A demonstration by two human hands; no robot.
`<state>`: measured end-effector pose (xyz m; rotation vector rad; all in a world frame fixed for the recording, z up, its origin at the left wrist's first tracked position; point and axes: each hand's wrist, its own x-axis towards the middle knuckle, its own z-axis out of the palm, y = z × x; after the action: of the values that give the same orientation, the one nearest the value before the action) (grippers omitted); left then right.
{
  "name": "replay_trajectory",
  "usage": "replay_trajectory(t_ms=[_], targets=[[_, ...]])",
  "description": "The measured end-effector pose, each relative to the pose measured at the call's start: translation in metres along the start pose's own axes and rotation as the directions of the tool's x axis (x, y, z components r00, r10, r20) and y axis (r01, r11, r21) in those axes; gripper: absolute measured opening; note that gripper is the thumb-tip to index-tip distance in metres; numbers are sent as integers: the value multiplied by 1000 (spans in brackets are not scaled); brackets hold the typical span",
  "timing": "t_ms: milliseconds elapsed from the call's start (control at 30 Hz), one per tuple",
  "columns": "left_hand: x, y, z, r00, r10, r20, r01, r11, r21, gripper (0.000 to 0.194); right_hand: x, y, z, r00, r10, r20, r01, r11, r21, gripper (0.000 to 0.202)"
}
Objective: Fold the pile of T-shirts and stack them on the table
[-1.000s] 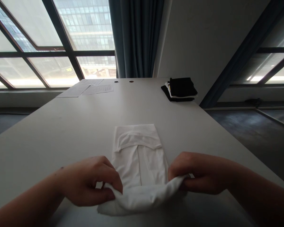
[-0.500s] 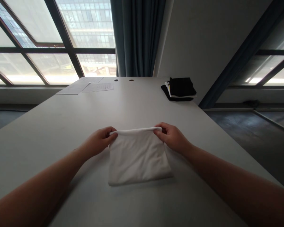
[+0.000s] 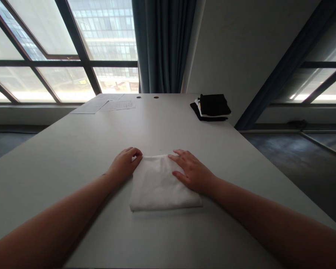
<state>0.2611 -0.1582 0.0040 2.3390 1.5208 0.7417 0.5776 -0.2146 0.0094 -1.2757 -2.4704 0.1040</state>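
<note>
A folded white cloth (image 3: 159, 186) lies on the table in front of me, its near edge straight and its surface lightly creased. At its far left corner, my left hand (image 3: 126, 162) pinches the fabric between thumb and fingers. My right hand (image 3: 192, 170) rests on the right side of the cloth with fingers spread and pointing left, covering the far right corner. Whether the cloth is a garment cannot be told from its folded shape.
The white table (image 3: 100, 142) stretches away toward the windows. A stack of folded dark and white fabric (image 3: 214, 106) sits at its far right edge. Printed paper sheets (image 3: 117, 105) lie at the far left. Two round holes are in the far tabletop, near a blue curtain (image 3: 164, 48).
The cloth's far edge has come down flat onto the table. My right hand has let go of its corner, moved left and spread over the fabric. My left hand still pinches its corner.
</note>
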Motion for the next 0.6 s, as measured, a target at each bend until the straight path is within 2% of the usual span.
replay_trajectory(t_ms=[100,167,267,367,433,500,600], targets=[[4,-7,3,998,-68,16,69,997,-47,23,-1,0,4,977,61,203,-52,997,-51,68],[5,-7,2,994,-104,25,105,993,-46,23,0,3,7,961,98,257,-83,994,-70,70],[2,2,-7,996,-88,-29,88,996,-14,30,0,8,11,962,128,240,-107,989,-98,75],[-13,23,-16,997,40,-59,-38,999,25,44,-3,4,11,976,132,173,-108,984,-139,77],[-28,39,-15,990,138,-7,-138,989,53,51,-7,-5,10,990,96,107,-80,986,-148,73],[-42,51,-5,974,217,66,-223,970,96,56,-10,-18,11,998,30,56,-23,993,-120,71],[-50,56,14,942,281,185,-312,935,166,64,-14,-33,18,997,-23,76,26,999,-41,75]])
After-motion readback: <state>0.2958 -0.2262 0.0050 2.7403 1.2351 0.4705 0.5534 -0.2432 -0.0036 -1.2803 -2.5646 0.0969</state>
